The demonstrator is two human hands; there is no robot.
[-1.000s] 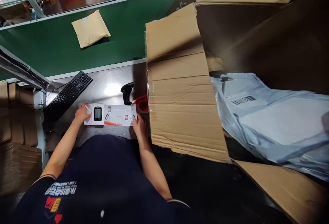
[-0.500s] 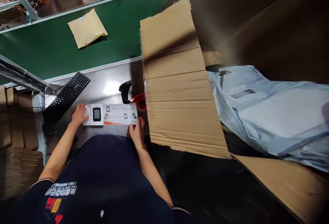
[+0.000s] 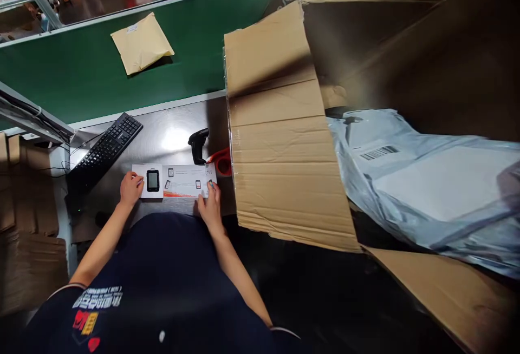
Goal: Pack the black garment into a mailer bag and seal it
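An opened white box (image 3: 147, 196) lies on the metal table in front of me, its printed lid (image 3: 184, 179) folded out to the right. A black device (image 3: 153, 181) with a grey screen sits in the left part. My left hand (image 3: 132, 188) rests on the box's left end, fingertips on the white surface beside the device. Over the lid's right end, my right hand (image 3: 210, 208) touches the print with fingers and thumb apart. Just behind the lid stands a black handheld scanner (image 3: 198, 145), near a red ring-shaped object (image 3: 221, 162).
A black keyboard (image 3: 108, 145) lies at the left. To the right, a large cardboard box (image 3: 284, 148) hangs a flap over the table; a grey plastic mailer (image 3: 422, 175) lies in it. A padded envelope (image 3: 142, 45) rests against the green panel (image 3: 195, 40).
Both hands have shifted inward from the ends of the white box onto its top, the left hand rightward and the right hand leftward. Box and device stay in place.
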